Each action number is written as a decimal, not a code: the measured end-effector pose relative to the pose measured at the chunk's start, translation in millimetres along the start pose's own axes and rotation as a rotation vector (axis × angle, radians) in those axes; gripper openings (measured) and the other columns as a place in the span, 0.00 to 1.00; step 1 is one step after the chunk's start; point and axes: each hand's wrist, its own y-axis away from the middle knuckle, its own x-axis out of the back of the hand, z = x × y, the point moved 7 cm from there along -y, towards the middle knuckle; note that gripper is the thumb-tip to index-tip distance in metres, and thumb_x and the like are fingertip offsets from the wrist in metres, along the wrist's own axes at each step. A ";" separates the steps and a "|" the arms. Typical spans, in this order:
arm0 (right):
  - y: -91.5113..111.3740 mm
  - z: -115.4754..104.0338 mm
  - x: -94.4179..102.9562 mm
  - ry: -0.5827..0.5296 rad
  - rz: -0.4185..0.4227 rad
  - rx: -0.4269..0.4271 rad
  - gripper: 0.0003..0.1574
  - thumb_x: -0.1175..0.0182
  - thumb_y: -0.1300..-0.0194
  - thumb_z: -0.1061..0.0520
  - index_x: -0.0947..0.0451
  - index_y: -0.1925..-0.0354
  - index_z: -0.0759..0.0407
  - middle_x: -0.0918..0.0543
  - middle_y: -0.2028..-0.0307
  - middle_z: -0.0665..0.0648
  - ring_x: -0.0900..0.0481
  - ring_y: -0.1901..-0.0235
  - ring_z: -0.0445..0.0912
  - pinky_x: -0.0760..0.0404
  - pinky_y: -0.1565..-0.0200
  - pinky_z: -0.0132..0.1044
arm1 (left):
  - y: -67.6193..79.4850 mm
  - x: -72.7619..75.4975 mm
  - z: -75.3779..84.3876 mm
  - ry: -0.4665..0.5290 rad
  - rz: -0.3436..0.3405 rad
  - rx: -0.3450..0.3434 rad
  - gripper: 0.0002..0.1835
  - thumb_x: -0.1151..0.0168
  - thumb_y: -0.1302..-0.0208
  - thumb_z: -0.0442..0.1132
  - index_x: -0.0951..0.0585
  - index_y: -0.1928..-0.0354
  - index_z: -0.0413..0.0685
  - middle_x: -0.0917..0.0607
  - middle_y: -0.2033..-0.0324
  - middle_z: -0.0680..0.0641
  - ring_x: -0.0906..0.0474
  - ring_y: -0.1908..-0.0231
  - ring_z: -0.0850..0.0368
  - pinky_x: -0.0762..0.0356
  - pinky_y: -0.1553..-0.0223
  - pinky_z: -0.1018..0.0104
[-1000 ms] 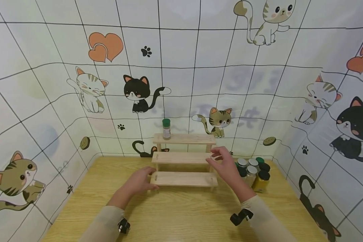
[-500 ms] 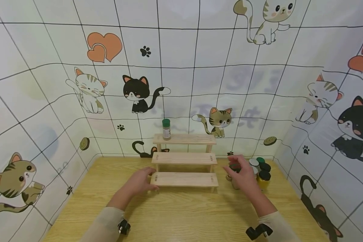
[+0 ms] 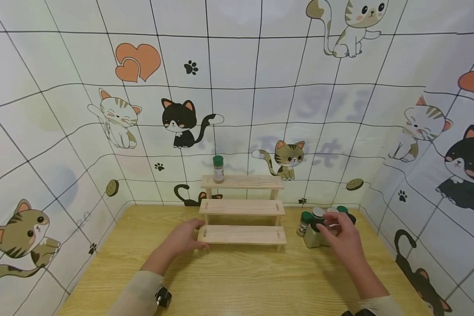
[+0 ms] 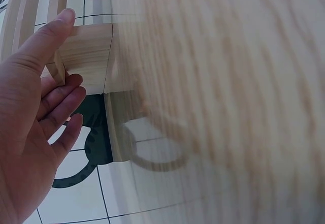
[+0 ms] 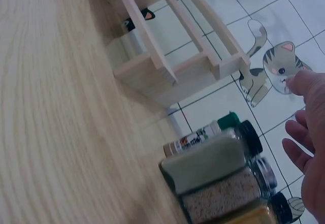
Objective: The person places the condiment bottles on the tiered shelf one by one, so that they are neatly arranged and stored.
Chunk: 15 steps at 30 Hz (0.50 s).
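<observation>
A three-tier wooden spice rack [image 3: 242, 234] stands at the back of the table. My left hand [image 3: 181, 239] holds the left end of its lowest step; in the left wrist view the thumb and fingers of that hand [image 4: 38, 97] lie around the board's end. A green-capped spice bottle [image 3: 218, 170] stands upright on the top tier, at its left. Over the jars right of the rack is my right hand [image 3: 344, 235], thumb and fingers apart with nothing between them. Below it are a green-capped shaker [image 5: 195, 137], a black-lidded jar of pale powder [image 5: 213, 160] and a jar of brownish grains [image 5: 223, 196].
Several more jars crowd behind the right hand, partly hidden, including one with a silver lid [image 3: 317, 212] and one with a green lid [image 3: 342, 209]. A yellow-filled jar [image 5: 254, 215] shows at the lower edge. Cat-printed sheeting [image 3: 233, 105] encloses the wooden table [image 3: 237, 281].
My right hand has moved from the rack's right side rightward to above the jars, uncovering the rack's right end and the green-capped shaker. The left hand stays at the lowest step.
</observation>
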 end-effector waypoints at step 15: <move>15.7 44.8 39.5 0.065 0.150 0.015 0.24 0.22 0.35 0.70 0.18 0.44 0.68 0.17 0.52 0.60 0.22 0.55 0.39 0.26 0.52 0.17 | -1.9 -4.0 -4.9 -0.006 0.002 -0.001 0.45 0.09 0.48 0.57 0.17 0.34 0.40 0.12 0.43 0.42 0.14 0.44 0.42 0.17 0.39 0.42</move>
